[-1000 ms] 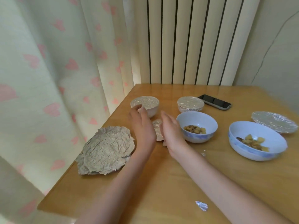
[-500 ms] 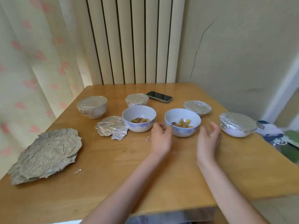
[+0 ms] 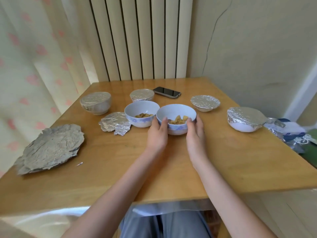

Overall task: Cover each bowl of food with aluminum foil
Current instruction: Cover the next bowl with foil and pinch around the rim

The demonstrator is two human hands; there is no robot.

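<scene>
On the wooden table (image 3: 171, 169) a stack of crumpled foil sheets (image 3: 51, 148) lies far left, while the left hand (image 3: 157, 134) and right hand (image 3: 195, 134) cup the uncovered bowl of food (image 3: 176, 121) – seemingly gripping it – just right of another open bowl (image 3: 141, 113).

- Illumination: soft, even daylight, diffused through the curtain (image 3: 34, 57) at left.
- Shadows: faint, beneath the bowls.
- Glare: mild sheen on the table (image 3: 223, 160).
- Distortion: wide-angle bending at frame edges.
- Sharpness: slightly soft overall.

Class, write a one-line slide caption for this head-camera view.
Both hands, left hand and right hand, cup an uncovered bowl among foil-covered ones.
</scene>
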